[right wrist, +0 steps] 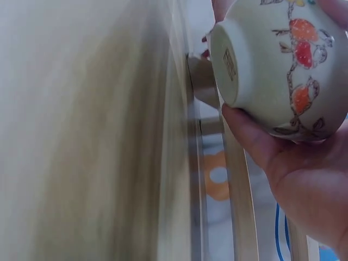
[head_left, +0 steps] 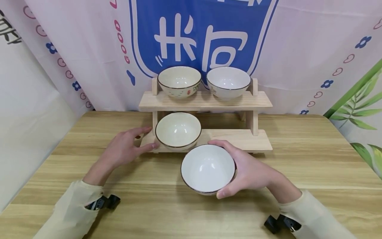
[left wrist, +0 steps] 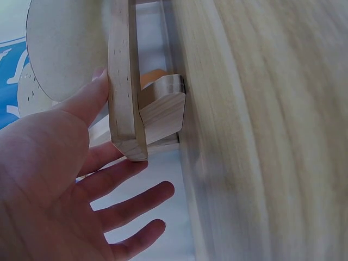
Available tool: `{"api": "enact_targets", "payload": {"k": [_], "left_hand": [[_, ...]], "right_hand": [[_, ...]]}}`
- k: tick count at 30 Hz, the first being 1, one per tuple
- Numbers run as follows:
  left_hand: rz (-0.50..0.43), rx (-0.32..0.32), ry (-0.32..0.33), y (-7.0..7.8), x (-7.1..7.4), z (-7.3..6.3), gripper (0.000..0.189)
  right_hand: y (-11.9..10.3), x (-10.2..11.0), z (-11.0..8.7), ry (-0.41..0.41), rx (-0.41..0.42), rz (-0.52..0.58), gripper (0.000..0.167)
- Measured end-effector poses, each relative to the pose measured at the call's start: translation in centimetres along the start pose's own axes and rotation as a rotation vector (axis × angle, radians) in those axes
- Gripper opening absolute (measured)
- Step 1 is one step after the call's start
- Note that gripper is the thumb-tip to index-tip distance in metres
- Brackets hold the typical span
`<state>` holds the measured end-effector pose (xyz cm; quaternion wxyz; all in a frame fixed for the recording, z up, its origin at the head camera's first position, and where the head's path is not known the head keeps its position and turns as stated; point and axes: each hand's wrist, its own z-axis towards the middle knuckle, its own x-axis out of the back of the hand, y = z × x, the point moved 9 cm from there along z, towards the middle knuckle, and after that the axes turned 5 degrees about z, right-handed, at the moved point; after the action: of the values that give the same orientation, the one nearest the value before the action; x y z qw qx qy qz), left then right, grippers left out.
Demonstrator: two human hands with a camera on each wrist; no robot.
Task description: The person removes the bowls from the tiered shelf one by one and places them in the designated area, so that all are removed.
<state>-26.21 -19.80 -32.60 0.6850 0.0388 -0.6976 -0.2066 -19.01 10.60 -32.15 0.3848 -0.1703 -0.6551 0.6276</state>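
At the table (head_left: 149, 209), left grip (head_left: 123, 147) pinches the stand (head_left: 234, 139); right grip (head_left: 247, 171), partly hidden, clamps a bowl (head_left: 207, 168).

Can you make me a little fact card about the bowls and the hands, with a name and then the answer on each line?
Bowls in sight: four
Right hand: holds the bird bowl up off the table
Bird bowl: white inside, orange and red birds outside
Left hand: touches the left end of the lower shelf
Lower shelf: one cream bowl, on its left part
Upper shelf: a flowery bowl left, a white bowl right
Shelves made of: pale wood
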Motion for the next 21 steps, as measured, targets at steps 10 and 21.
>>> {"api": "enact_targets", "payload": {"k": [10,21], "left_hand": [[0.004,-0.005,0.007,0.0,0.0,-0.1,0.080],[-0.001,-0.012,0.014,0.2,0.2,-0.1,0.078]], "right_hand": [[0.6,-1.4,0.5,0.056,-0.080,0.030,0.116],[1.0,-2.5,1.0,0.096,-0.118,0.086,0.116]]}}
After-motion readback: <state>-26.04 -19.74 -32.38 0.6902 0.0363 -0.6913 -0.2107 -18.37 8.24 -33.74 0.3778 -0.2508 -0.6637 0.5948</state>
